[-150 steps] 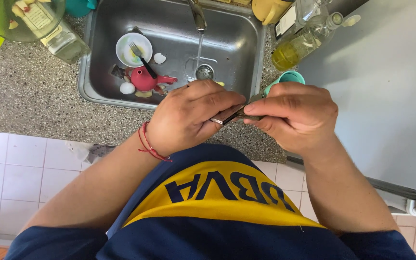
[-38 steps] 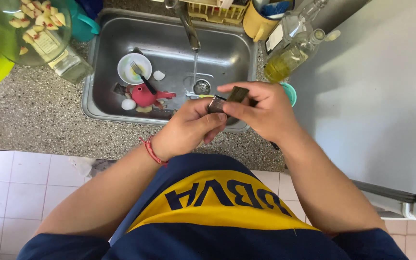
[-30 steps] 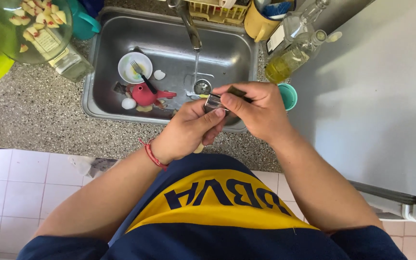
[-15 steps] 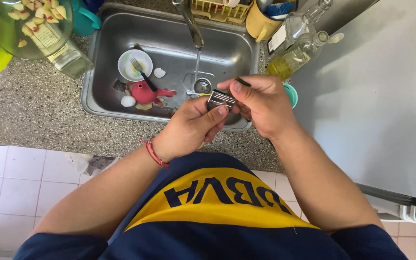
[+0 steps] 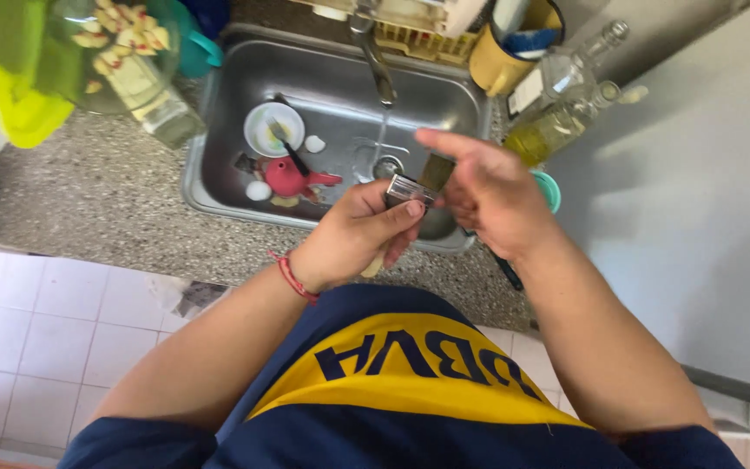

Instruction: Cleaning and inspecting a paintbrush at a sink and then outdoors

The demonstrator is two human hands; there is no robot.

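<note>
Right now, at the sink (image 5: 219,156), taken as my landmark:
Left hand (image 5: 353,239): grip closed round the paintbrush (image 5: 410,188) at its metal band, over the sink's near edge.
Right hand (image 5: 488,195): fingers spread loosely, touching the brush's bristles; clasping nothing that I can make out.
Paintbrush: held above the sink, just near of the drain, under the tap (image 5: 373,52).
Inside sink: white bowl (image 5: 273,128) and red utensil (image 5: 292,178), left of my hands.
Tabletop (image 5: 80,200): speckled, left of the sink.
Bottles (image 5: 557,113): right of the sink.

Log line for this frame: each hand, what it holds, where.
left hand: grips paintbrush ferrule | right hand: fingers on bristles | over sink | tap running
</note>
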